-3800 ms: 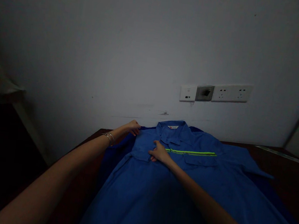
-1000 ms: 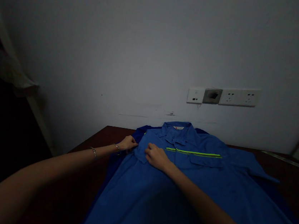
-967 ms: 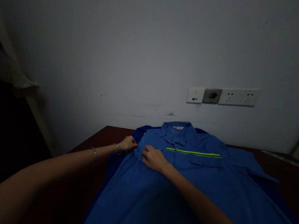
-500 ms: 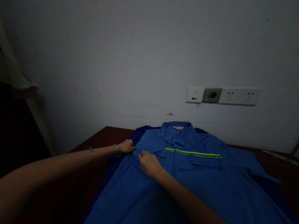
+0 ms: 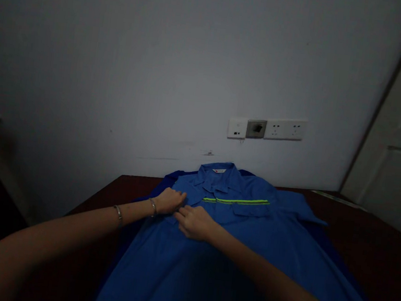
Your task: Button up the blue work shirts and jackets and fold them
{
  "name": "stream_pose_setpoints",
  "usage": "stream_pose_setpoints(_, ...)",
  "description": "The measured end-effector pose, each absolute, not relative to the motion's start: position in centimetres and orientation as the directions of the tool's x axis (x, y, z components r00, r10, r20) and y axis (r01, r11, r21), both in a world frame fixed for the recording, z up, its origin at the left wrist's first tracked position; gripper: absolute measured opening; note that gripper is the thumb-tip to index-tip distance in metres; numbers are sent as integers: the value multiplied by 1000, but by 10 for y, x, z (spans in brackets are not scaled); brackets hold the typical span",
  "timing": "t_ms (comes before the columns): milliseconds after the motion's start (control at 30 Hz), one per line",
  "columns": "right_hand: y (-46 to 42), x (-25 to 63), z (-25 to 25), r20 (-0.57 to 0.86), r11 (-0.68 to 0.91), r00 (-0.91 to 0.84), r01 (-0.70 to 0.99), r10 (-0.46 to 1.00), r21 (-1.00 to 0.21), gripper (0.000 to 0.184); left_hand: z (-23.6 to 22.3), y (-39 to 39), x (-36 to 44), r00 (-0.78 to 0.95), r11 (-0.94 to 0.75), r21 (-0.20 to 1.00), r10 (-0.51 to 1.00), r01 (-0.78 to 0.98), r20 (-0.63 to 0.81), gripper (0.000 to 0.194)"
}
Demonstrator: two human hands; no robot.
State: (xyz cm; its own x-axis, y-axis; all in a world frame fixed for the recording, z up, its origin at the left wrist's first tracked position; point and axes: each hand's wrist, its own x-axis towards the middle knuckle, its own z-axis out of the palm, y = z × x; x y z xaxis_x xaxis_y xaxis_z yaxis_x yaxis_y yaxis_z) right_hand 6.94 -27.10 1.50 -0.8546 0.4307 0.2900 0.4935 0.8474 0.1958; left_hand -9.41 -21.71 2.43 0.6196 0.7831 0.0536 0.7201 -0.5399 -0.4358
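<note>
A blue work shirt with a neon yellow-green chest stripe lies spread face up on a dark wooden table, collar toward the wall. My left hand, with two bracelets on the wrist, is closed on the shirt's fabric at its left shoulder. My right hand rests just beside it on the left chest, fingers curled and pinching the cloth. The two hands nearly touch. A darker blue garment shows under the shirt's edges.
A white wall stands right behind the table, with a strip of sockets and switches above the collar. A white door is at the right. The left side of the room is dark.
My right hand slid left and toward me across the chest to meet my left hand at the shoulder. The camera turned right, so the door now shows.
</note>
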Motion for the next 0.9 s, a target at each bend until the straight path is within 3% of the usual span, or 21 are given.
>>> stream_pose_setpoints(133, -258, 136, 33, 397, 659, -643, 743, 655, 115, 31, 23, -210, -51, 739, -637, -452, 669, 624, 78, 24)
stream_pose_setpoints(267, -239, 223, 44, 472, 296, -247, 955, 846, -31, 32, 17, -208, 2, 837, -728, -448, 539, 519, 94, 23)
stream_pose_setpoints(367, -230, 290, 48, 406, 3, 58, 989, 912, -147, 32, 14, -207, 42, 862, -761, -418, 490, 496, 129, 21)
stream_pose_setpoints(500, -230, 366, 46, 347, -259, 359, 918, 867, -301, 30, 12, -206, 88, 853, -776, -356, 490, 521, 180, 24)
stream_pose_setpoints(700, -234, 428, 28, 280, -396, 542, 806, 792, -440, 29, -1, -201, 139, 743, -728, -170, 618, 664, 257, 30)
stream_pose_setpoints(900, -232, 449, 4, 144, -431, 551, 767, 822, -476, 38, -17, -179, 171, 506, -579, 142, 788, 803, 351, 32)
